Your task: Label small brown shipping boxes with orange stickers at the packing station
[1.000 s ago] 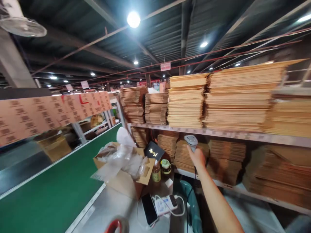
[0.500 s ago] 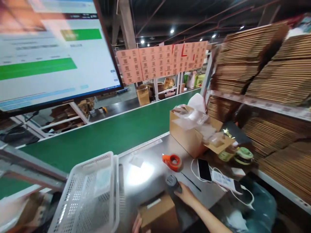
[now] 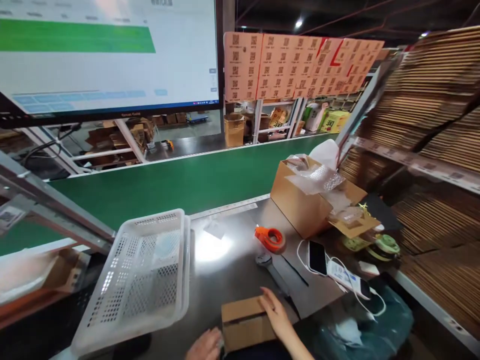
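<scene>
Both hands are resting on a small cardboard box [image 3: 247, 322] at the near edge of the table [image 3: 232, 265]: the left hand [image 3: 204, 345] is touching its left end, the right hand [image 3: 275, 312] is lying flat on its top right corner. A scanner [image 3: 272, 270] is lying just beyond it, with an orange tape dispenser [image 3: 270, 239] farther back. A white perforated basket [image 3: 140, 280] is sitting to the left.

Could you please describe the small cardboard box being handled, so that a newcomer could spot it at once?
On the steel table before the green conveyor, look at the near edge, right of the white basket. The small cardboard box is closed, unlike the open carton, with both hands on it.
</scene>
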Demonstrator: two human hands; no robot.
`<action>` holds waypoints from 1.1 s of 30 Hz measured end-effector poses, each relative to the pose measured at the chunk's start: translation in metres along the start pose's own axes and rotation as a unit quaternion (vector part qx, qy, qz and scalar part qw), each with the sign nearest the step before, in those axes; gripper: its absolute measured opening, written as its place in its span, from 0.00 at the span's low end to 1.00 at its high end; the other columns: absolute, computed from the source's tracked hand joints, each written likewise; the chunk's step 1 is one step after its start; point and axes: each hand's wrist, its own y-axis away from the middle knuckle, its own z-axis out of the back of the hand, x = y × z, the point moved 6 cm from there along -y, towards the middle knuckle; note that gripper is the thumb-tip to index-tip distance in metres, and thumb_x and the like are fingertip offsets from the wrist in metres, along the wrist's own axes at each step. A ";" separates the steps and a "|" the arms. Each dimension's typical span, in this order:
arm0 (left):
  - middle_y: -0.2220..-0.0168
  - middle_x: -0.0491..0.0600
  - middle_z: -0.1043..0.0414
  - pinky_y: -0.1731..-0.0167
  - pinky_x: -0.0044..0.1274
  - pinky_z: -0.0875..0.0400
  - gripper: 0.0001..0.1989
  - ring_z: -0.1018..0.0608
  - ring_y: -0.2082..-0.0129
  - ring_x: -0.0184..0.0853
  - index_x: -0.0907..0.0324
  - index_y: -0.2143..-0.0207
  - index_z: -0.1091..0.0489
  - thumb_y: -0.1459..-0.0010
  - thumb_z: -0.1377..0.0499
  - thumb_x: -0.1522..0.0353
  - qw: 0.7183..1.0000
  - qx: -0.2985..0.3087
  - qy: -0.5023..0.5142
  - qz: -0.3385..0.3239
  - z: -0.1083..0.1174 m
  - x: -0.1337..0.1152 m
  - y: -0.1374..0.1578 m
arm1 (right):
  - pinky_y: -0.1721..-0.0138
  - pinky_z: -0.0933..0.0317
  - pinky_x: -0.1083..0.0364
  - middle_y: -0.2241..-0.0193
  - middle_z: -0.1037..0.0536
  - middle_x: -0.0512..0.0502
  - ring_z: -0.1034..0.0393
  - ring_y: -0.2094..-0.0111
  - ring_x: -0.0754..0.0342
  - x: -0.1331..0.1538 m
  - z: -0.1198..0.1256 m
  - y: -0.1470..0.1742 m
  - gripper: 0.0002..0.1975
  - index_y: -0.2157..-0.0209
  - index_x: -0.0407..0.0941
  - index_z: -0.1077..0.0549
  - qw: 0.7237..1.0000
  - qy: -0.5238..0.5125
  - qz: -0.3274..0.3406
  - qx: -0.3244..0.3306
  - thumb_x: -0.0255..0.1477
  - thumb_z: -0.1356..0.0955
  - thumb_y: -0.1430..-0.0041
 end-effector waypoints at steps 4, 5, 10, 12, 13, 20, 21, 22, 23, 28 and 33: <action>0.35 0.61 0.30 0.47 0.32 0.20 0.30 0.19 0.45 0.43 0.59 0.33 0.39 0.34 0.44 0.59 0.899 0.005 0.149 0.411 -0.018 0.033 0.003 | 0.37 0.36 0.38 0.46 0.20 0.32 0.28 0.41 0.32 0.005 -0.022 0.001 0.39 0.51 0.43 0.20 0.999 -0.042 0.011 -0.021 0.61 0.32 0.51; 0.31 0.62 0.36 0.41 0.36 0.24 0.33 0.23 0.39 0.46 0.61 0.31 0.42 0.34 0.44 0.58 0.877 0.021 0.184 0.444 -0.023 0.033 -0.001 | 0.37 0.35 0.38 0.46 0.20 0.32 0.28 0.41 0.32 0.010 -0.027 0.000 0.38 0.51 0.43 0.20 0.999 -0.042 0.021 -0.013 0.60 0.32 0.50; 0.35 0.56 0.30 0.30 0.43 0.39 0.28 0.31 0.32 0.50 0.55 0.41 0.26 0.40 0.39 0.53 0.837 0.096 0.247 0.479 -0.023 0.035 -0.020 | 0.42 0.31 0.44 0.49 0.19 0.34 0.25 0.45 0.39 0.037 -0.040 0.000 0.28 0.51 0.44 0.23 0.993 0.004 0.110 0.048 0.52 0.35 0.38; 0.34 0.54 0.31 0.30 0.42 0.40 0.27 0.32 0.32 0.51 0.54 0.42 0.24 0.41 0.38 0.53 0.840 0.096 0.254 0.470 -0.018 0.034 -0.022 | 0.44 0.30 0.46 0.50 0.20 0.35 0.24 0.46 0.42 0.041 -0.041 0.002 0.25 0.50 0.45 0.25 0.986 0.044 0.142 0.078 0.49 0.37 0.34; 0.33 0.54 0.32 0.29 0.42 0.40 0.28 0.33 0.31 0.51 0.54 0.41 0.25 0.41 0.38 0.53 0.837 0.092 0.258 0.473 -0.016 0.034 -0.022 | 0.45 0.30 0.47 0.50 0.20 0.36 0.24 0.47 0.43 0.042 -0.041 0.002 0.23 0.49 0.45 0.26 0.982 0.064 0.152 0.094 0.48 0.37 0.33; 0.33 0.65 0.34 0.31 0.33 0.38 0.43 0.34 0.30 0.48 0.67 0.36 0.39 0.45 0.45 0.46 0.760 -0.004 0.220 0.612 -0.034 0.034 0.005 | 0.44 0.32 0.49 0.48 0.20 0.36 0.24 0.46 0.45 0.058 0.024 -0.081 0.21 0.46 0.44 0.27 0.959 0.247 0.129 0.048 0.40 0.39 0.32; 0.35 0.66 0.32 0.31 0.34 0.38 0.42 0.32 0.31 0.49 0.67 0.39 0.37 0.46 0.45 0.45 0.749 0.005 0.202 0.631 -0.037 0.034 0.007 | 0.41 0.34 0.47 0.45 0.22 0.34 0.27 0.43 0.43 0.066 0.043 -0.102 0.21 0.44 0.42 0.28 0.949 0.291 0.123 0.010 0.37 0.39 0.32; 0.36 0.68 0.31 0.31 0.35 0.37 0.42 0.31 0.32 0.52 0.68 0.41 0.36 0.47 0.46 0.45 0.735 0.019 0.185 0.652 -0.039 0.035 0.009 | 0.38 0.38 0.44 0.43 0.24 0.31 0.30 0.40 0.40 0.075 0.060 -0.123 0.22 0.43 0.40 0.28 0.937 0.328 0.117 -0.014 0.34 0.38 0.33; 0.37 0.70 0.31 0.32 0.38 0.36 0.43 0.30 0.33 0.54 0.70 0.41 0.36 0.47 0.46 0.45 0.718 0.036 0.171 0.674 -0.041 0.036 0.010 | 0.37 0.41 0.40 0.42 0.25 0.28 0.33 0.38 0.35 0.082 0.073 -0.141 0.23 0.43 0.38 0.28 0.927 0.357 0.110 -0.022 0.31 0.36 0.37; 0.33 0.69 0.34 0.34 0.40 0.36 0.51 0.33 0.32 0.58 0.74 0.37 0.37 0.49 0.49 0.42 0.685 0.116 0.183 0.696 -0.040 0.042 -0.018 | 0.35 0.47 0.39 0.46 0.21 0.25 0.33 0.38 0.29 0.095 0.081 -0.195 0.22 0.53 0.38 0.21 0.894 0.436 0.092 0.033 0.25 0.27 0.53; 0.35 0.64 0.30 0.31 0.36 0.40 0.49 0.32 0.32 0.52 0.73 0.38 0.34 0.53 0.47 0.44 0.718 0.085 0.221 0.654 -0.040 0.044 -0.047 | 0.40 0.41 0.38 0.52 0.18 0.26 0.27 0.45 0.29 0.103 0.069 -0.208 0.17 0.58 0.39 0.20 0.891 0.435 0.086 0.094 0.34 0.32 0.46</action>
